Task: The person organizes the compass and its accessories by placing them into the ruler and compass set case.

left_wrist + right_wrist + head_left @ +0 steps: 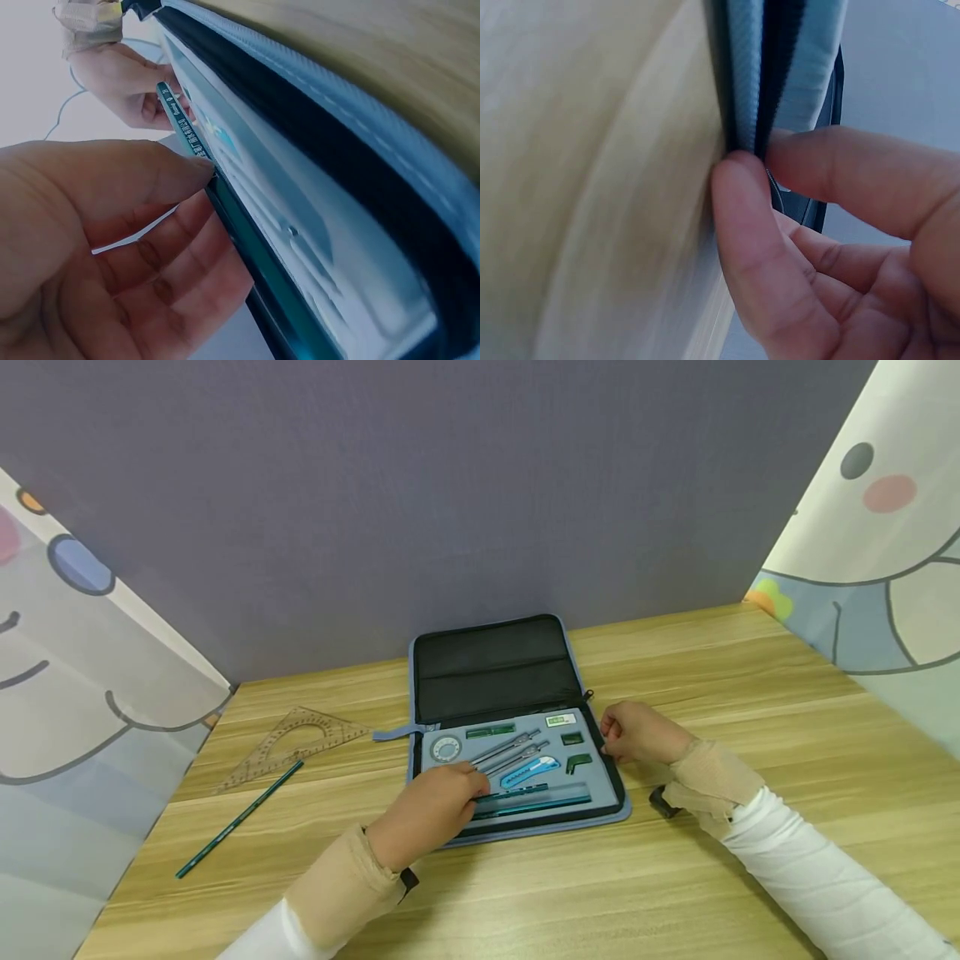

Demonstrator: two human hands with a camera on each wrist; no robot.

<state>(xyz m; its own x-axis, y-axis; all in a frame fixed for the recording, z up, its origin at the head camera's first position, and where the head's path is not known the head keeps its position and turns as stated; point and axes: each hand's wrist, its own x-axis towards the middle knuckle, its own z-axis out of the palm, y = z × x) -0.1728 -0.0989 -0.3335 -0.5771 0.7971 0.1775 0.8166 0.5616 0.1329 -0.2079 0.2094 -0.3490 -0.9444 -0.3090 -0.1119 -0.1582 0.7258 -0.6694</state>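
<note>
A zip case lies open on the table, its grey insert holding drawing tools. My left hand is over the insert's front left part, thumb and fingers pinching a dark green pencil with printed lettering. The pencil's far end shows beyond the fingers, over the front slots. My right hand is at the case's right side, pinching its zipped edge between thumb and finger. Near the left hand are two metal compasses and a blue cutter knife.
Left of the case lie a clear set square and another green pencil. The insert also bears a white eraser, a small green sharpener and a round dial-like disc. A grey partition stands behind.
</note>
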